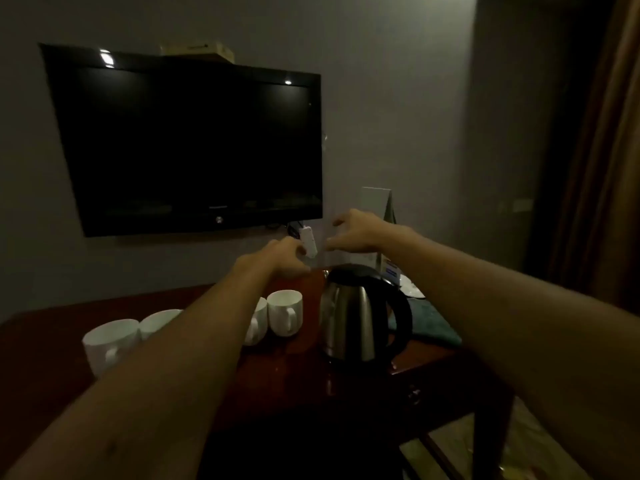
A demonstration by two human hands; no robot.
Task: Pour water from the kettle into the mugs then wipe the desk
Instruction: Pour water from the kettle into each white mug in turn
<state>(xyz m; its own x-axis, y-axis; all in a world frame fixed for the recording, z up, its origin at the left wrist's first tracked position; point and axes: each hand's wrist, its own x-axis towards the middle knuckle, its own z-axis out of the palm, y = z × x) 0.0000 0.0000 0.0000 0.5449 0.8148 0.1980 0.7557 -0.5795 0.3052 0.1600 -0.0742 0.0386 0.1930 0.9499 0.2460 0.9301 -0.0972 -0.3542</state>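
A steel kettle point(356, 317) with a black lid and handle stands on the dark wooden desk point(294, 372), right of centre. Several white mugs stand in a row to its left, the nearest mug point(284, 311) a little apart from the kettle and the farthest mug point(110, 344) at the left. A teal cloth point(433, 323) lies folded behind the kettle on the right. Both hands are raised above the kettle. My left hand point(277, 259) has its fingers curled beside a white plug-like block point(309, 241); the dim light hides any contact. My right hand point(360, 230) holds nothing, thumb and fingers apart.
A black television point(187, 147) hangs on the wall behind the desk. A white card stand point(375, 206) and small packets point(393, 270) sit at the desk's back right. A brown curtain point(602, 168) hangs at the right. The desk's front right corner is near my right forearm.
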